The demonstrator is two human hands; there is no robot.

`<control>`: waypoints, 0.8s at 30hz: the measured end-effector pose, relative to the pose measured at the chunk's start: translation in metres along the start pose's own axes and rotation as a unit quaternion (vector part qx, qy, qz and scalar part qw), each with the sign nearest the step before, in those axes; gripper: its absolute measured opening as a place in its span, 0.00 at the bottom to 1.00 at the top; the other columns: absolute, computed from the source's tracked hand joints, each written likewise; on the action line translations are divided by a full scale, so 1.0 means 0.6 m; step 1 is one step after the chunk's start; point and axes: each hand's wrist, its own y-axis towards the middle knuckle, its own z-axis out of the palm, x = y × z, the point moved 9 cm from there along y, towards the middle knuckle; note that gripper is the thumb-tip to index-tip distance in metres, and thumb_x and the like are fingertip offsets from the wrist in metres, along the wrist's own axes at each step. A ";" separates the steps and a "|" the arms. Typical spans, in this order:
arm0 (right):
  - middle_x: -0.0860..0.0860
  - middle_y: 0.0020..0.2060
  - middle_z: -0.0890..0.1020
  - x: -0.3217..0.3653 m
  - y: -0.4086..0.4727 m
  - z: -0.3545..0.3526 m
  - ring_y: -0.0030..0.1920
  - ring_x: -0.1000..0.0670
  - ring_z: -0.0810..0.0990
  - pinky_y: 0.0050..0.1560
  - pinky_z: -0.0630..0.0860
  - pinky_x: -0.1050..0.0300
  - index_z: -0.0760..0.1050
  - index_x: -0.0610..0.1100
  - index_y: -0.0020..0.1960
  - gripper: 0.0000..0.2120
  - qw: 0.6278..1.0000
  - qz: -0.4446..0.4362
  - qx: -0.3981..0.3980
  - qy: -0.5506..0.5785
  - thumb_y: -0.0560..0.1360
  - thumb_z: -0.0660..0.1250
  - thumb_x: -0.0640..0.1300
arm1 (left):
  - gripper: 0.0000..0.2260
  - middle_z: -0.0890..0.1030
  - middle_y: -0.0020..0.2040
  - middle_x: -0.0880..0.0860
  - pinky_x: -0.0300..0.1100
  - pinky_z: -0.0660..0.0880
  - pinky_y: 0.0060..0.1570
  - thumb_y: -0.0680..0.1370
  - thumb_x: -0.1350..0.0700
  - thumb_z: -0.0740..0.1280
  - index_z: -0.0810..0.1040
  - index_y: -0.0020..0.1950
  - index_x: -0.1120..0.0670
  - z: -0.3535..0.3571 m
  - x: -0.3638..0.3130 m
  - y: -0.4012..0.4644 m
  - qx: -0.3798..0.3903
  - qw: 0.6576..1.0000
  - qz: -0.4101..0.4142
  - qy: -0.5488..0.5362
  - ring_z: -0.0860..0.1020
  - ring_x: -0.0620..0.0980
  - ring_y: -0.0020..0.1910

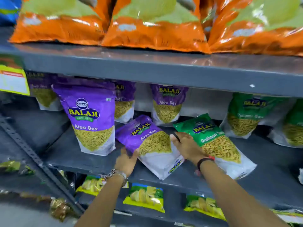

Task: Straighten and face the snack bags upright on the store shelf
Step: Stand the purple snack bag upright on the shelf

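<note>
A purple Aloo Sev bag (147, 141) lies tilted flat on the grey middle shelf (68, 154), its top pointing up-left. My left hand (127, 161) grips its lower left edge, and my right hand (185, 148) presses on its right side. Beside it a green Ratlami Sev bag (214, 141) also lies flat and tilted, partly under my right wrist. One purple Aloo Sev bag (91, 118) stands upright at the front left. More purple bags (167, 104) stand upright at the back.
Green Ratlami Sev bags (244, 115) stand at the back right. Large orange bags (154, 25) fill the shelf above. Yellow-green chip packets (145, 197) sit on the shelf below. A perforated metal upright (32, 154) and a yellow price tag (13, 79) are at the left.
</note>
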 end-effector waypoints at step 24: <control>0.44 0.57 0.78 -0.026 -0.118 0.013 0.58 0.47 0.75 0.58 0.70 0.54 0.69 0.42 0.61 0.24 0.948 0.019 0.000 0.319 0.67 0.72 0.39 | 0.11 0.85 0.31 0.44 0.32 0.80 0.36 0.72 0.70 0.62 0.76 0.44 0.55 0.032 -0.044 -0.047 0.178 0.889 0.060 -0.418 0.82 0.39 0.34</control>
